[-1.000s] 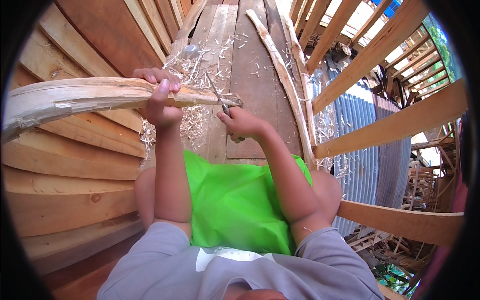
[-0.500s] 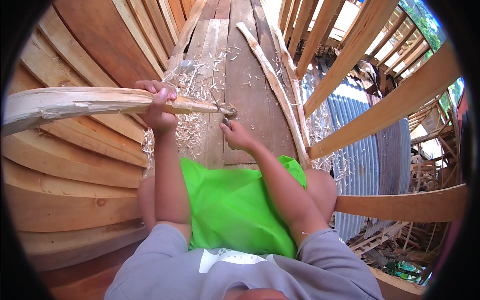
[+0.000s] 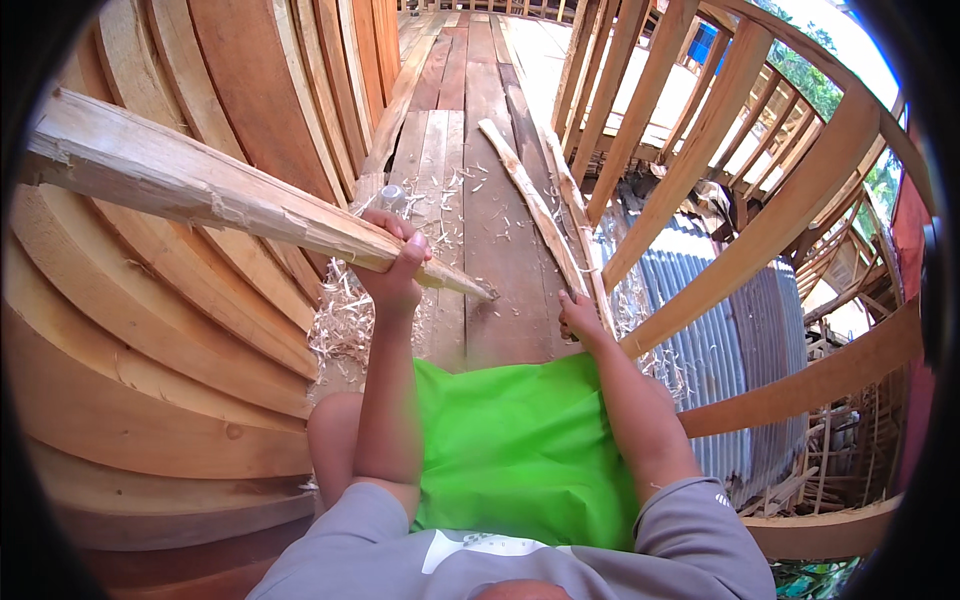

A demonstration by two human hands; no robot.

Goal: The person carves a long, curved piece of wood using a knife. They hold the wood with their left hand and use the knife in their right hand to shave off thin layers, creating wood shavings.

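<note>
My left hand (image 3: 392,268) grips a long, peeled wooden pole (image 3: 215,195) near its narrow end. The pole slants from the upper left down to a tip (image 3: 485,290) above the floorboards, its pale surface rough with cut facets. To the right of that tip, my right hand (image 3: 583,318) is closed around a knife (image 3: 573,337); only dark bits of it show past the fingers. Green cloth (image 3: 520,430) covers my lap just below both hands.
Curly wood shavings (image 3: 345,325) lie on the plank floor (image 3: 485,225). Two stripped poles, one a pale pole (image 3: 525,185), lie along the right side by wooden railing slats (image 3: 680,150). Upright boards (image 3: 150,380) line the left. A clear cup (image 3: 392,197) stands ahead; corrugated metal (image 3: 690,310) is below right.
My right hand with the knife has moved right, away from the pole. The pole now tilts downward toward its tip, and my left hand is lower and further right. The view has shifted.
</note>
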